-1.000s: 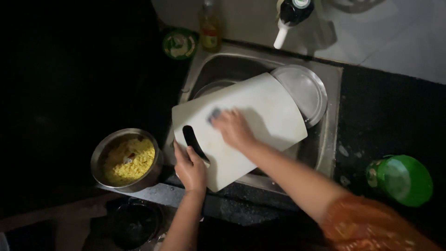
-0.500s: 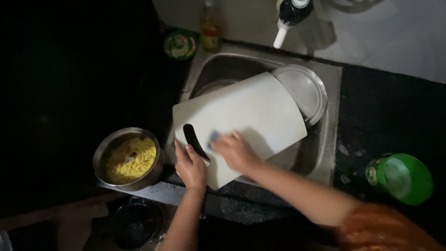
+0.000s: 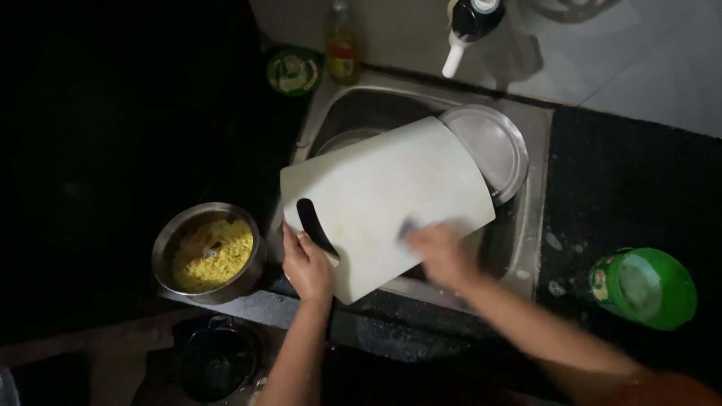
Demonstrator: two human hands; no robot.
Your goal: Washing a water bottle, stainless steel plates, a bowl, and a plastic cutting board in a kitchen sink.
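A single head-worn camera looks almost straight down from above onto a rectangular stainless steel sink (image 3: pixel 538 188) set in a dark countertop (image 3: pixel 624 180), which fills the centre of the view at close range. The wearer's forearms enter from the near edge. A round steel pot of yellow food (image 3: pixel 207 252) lies left, a green lidded plastic jar (image 3: pixel 643 289) right.

My view is dim overall, and the left side falls into near black. Light reaches the white cutting board (image 3: pixel 383 195) and the pale wall at the top most strongly. My right hand (image 3: pixel 440 252) is smeared by motion blur, while my left hand (image 3: pixel 307 265) stays fairly sharp.
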